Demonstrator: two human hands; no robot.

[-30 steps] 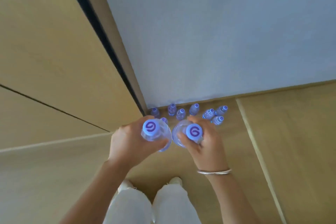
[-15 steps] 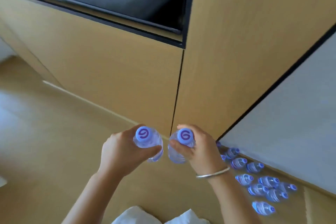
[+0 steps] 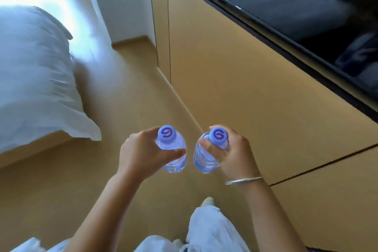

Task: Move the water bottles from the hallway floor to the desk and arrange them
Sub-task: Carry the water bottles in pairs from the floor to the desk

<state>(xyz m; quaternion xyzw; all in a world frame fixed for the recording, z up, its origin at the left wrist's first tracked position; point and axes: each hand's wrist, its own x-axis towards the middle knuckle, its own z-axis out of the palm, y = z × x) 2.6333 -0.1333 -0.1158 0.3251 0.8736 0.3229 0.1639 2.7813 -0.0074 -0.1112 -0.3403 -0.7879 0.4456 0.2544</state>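
The view has swung away from the bottles left on the hallway floor, now out of sight. Left hand point(image 3: 141, 154) grasps one water bottle point(image 3: 172, 149) and right hand point(image 3: 235, 154) another point(image 3: 204, 157), both upright, carried between bed point(image 3: 34, 80) and cabinet point(image 3: 255, 92); no worktop visible yet.

Your left hand point(image 3: 143, 153) grips a clear bottle point(image 3: 173, 149) — lilac cap, purple swirl; your right hand point(image 3: 235, 155) grips its twin point(image 3: 204, 159); silver bangle point(image 3: 243, 180) at that wrist; tan floor point(image 3: 122, 108) beneath both — white bedding point(image 3: 34, 77) beyond the left.
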